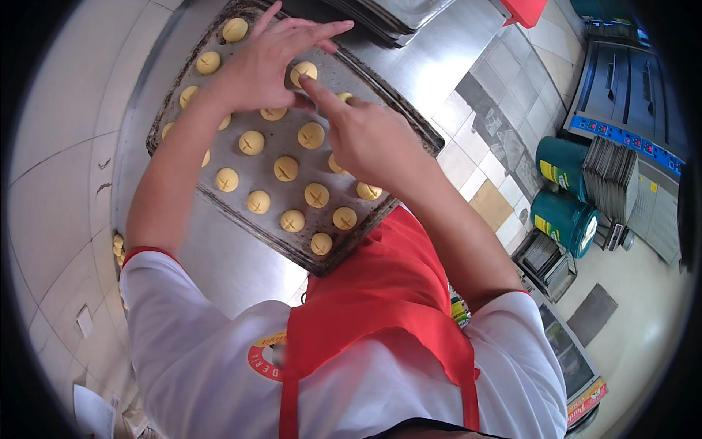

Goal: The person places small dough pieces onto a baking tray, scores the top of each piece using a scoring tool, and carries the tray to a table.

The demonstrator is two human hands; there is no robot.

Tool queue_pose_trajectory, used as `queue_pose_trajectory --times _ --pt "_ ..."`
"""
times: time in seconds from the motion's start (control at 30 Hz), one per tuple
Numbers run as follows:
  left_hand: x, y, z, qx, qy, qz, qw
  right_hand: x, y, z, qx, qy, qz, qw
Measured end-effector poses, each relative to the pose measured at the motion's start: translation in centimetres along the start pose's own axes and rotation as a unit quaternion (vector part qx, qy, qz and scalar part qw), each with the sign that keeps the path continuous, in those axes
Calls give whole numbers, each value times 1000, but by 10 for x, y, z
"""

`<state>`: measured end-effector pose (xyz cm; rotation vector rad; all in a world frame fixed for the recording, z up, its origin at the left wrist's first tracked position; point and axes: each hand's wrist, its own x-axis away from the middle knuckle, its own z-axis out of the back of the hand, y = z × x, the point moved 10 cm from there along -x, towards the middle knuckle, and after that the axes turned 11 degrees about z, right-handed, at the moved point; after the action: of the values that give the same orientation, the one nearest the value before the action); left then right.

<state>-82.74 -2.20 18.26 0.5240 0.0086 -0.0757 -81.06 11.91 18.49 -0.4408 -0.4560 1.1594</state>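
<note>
A metal baking tray point(287, 194) is set at a slant on the steel surface point(439, 62), and pale yellow dough rounds point(285, 169) are spread across it in loose rows, well apart from one another. Many of the rounds are marked with a cross. Over the upper part of the tray the left hand point(267, 62) is held palm down, opened wide with the fingers fanned; nothing is seen to be gripped by it, though its underside is hidden. By the right hand point(369, 143) one dough round point(304, 67) near the left hand is met: the index finger point(322, 95) is stretched out, its tip at the round's lower edge, while the other fingers are mostly hidden, so whether anything is held in them cannot be told. Several rounds are partly covered by the hands and the left forearm. Beyond the tray, a stack of trays point(398, 18) is placed on the same surface. A red apron point(380, 293) is worn over a white shirt point(205, 329), just below the tray's near corner. To the right, the tiled floor point(457, 121) is occupied by green buckets point(559, 219), beside which upright trays point(610, 175) are packed together in front of an oven point(621, 91).
</note>
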Motion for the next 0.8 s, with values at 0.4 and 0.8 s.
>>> queue_pose_trajectory --times 0.4,0.8 --pt "7 -63 37 -14 16 31 999 -58 -17 1 -20 -8 6 1000" --pt "9 -117 78 -2 94 58 994 -135 -34 4 0 27 38 999"
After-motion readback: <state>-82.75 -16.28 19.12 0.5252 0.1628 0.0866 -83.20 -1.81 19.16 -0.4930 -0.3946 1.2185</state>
